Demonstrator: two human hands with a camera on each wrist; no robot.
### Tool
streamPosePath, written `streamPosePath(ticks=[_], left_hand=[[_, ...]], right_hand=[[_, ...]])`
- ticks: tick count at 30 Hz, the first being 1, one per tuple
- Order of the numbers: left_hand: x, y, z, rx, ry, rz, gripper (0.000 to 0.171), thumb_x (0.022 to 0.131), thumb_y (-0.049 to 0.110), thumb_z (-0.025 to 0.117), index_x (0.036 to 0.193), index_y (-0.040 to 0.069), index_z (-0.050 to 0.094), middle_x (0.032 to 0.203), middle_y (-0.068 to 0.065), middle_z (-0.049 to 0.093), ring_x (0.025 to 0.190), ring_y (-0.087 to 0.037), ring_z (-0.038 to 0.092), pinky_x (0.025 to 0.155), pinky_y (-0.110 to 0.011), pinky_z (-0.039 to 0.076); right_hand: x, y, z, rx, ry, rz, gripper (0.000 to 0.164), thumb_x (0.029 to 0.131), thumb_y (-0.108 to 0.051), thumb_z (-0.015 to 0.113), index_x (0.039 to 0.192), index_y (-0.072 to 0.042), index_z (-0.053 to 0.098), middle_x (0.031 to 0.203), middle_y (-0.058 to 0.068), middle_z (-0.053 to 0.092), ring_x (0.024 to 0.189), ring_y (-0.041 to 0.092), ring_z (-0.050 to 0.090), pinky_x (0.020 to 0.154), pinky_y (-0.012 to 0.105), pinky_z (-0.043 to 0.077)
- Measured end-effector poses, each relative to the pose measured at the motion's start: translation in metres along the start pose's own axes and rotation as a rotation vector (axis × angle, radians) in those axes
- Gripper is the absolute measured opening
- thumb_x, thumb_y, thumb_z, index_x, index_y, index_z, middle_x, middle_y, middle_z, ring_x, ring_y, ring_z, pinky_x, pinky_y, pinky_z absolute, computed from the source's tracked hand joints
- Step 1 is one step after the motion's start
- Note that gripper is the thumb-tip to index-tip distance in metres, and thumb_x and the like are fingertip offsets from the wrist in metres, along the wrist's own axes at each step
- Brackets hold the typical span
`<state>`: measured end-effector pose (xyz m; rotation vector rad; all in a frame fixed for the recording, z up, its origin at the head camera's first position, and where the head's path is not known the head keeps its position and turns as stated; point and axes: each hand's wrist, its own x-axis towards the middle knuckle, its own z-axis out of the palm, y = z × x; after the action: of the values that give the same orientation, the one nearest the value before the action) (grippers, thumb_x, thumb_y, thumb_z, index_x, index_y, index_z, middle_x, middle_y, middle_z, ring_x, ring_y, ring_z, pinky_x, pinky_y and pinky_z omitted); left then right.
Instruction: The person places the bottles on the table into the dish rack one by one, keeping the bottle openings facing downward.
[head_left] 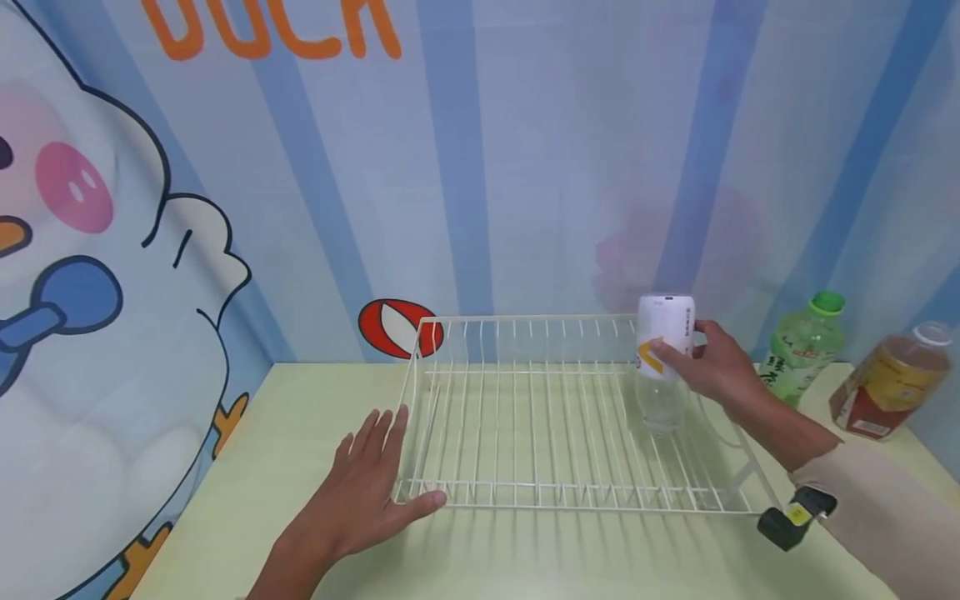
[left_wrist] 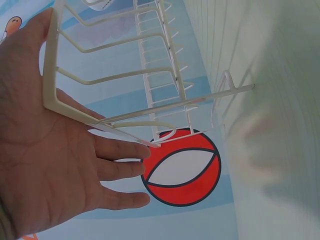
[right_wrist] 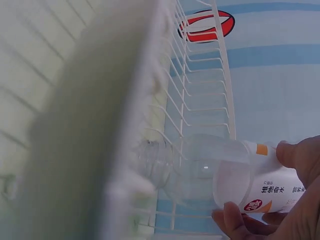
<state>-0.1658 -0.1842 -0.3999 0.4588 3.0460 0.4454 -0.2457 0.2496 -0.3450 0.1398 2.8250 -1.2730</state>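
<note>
A white wire rack [head_left: 570,508] stands on the pale table. At its right end my right hand [head_left: 712,362] holds a clear plastic bottle with a white label [head_left: 663,321], upside down with the base up. In the right wrist view, the neck of the bottle [right_wrist: 155,162] points in among the rack wires; whether it touches the table cannot be told. My left hand [head_left: 356,496] lies against the rack's left side with its fingers straight. The left wrist view has the left thumb next to the rack's corner frame [left_wrist: 49,80] and the other fingers stretched past it.
A green-capped bottle [head_left: 806,346] and a bottle of brown drink [head_left: 892,383] stand right of the rack. Behind the table hangs a blue striped backdrop [head_left: 540,183] with a cartoon duck [head_left: 112,350]. A black strap device [head_left: 797,517] sits on the right sleeve.
</note>
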Motion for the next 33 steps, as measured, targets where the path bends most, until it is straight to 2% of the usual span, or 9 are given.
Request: streamPosePath(ticks=[6, 16, 20, 33], left_hand=[[0.002, 0.0, 0.0, 0.008, 0.008, 0.008, 0.11, 0.083, 0.075, 0.055, 0.16, 0.007, 0.015, 0.161, -0.021, 0.025, 0.15, -0.04, 0.012, 0.113, -0.067, 0.014], [0.001, 0.002, -0.004, 0.028, -0.001, -0.003, 0.111, 0.082, 0.077, 0.054, 0.159, 0.006, 0.017, 0.16, -0.02, 0.027, 0.149, -0.041, 0.015, 0.113, -0.068, 0.016], [0.001, 0.003, -0.004, 0.033, -0.009, -0.013, 0.113, 0.081, 0.081, 0.051, 0.16, 0.007, 0.017, 0.16, -0.019, 0.027, 0.149, -0.041, 0.015, 0.112, -0.069, 0.016], [0.0, 0.002, -0.001, 0.016, -0.005, 0.002, 0.109, 0.084, 0.074, 0.056, 0.159, 0.005, 0.016, 0.159, -0.021, 0.028, 0.148, -0.042, 0.016, 0.112, -0.068, 0.016]], right_hand=[[0.008, -0.004, -0.002, -0.094, 0.019, 0.008, 0.091, 0.098, -0.054, 0.053, 0.149, 0.014, 0.019, 0.129, 0.038, 0.046, 0.108, 0.048, 0.056, 0.069, 0.043, 0.053], [0.014, -0.007, 0.008, -0.119, 0.015, 0.048, 0.084, 0.097, -0.036, 0.06, 0.149, 0.012, 0.016, 0.129, 0.038, 0.05, 0.111, 0.048, 0.056, 0.074, 0.046, 0.05], [0.013, -0.007, 0.011, -0.13, 0.022, 0.052, 0.084, 0.098, -0.036, 0.059, 0.15, 0.012, 0.014, 0.129, 0.038, 0.051, 0.11, 0.049, 0.056, 0.073, 0.047, 0.049], [0.006, -0.008, 0.007, -0.163, 0.038, 0.052, 0.088, 0.097, -0.041, 0.06, 0.148, 0.013, 0.014, 0.127, 0.04, 0.048, 0.108, 0.052, 0.055, 0.072, 0.049, 0.049]])
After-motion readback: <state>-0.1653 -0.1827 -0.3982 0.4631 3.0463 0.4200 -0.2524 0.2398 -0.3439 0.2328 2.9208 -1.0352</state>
